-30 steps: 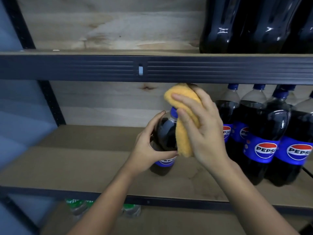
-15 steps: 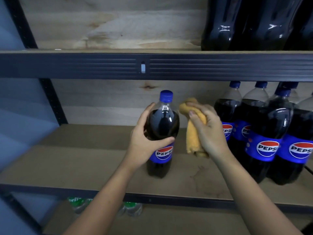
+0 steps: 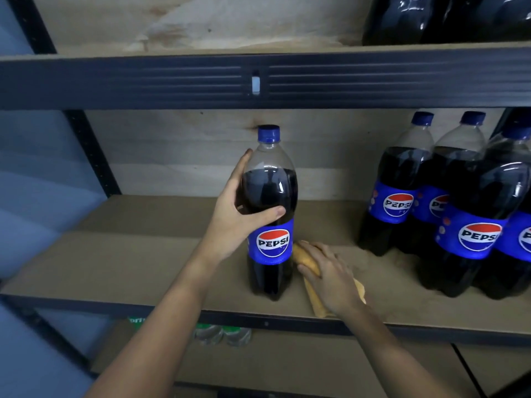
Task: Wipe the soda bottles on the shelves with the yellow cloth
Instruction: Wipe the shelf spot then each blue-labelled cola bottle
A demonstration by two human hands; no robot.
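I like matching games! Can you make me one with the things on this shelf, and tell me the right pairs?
Things:
1. yellow cloth
2. single Pepsi bottle
3. group of Pepsi bottles
4. green-labelled bottles

Places:
A. on the shelf below
B. gripped by the left hand
C. standing at the right of the shelf
D. under the right hand

Pairs: 1-D, 2-B, 3-C, 4-A
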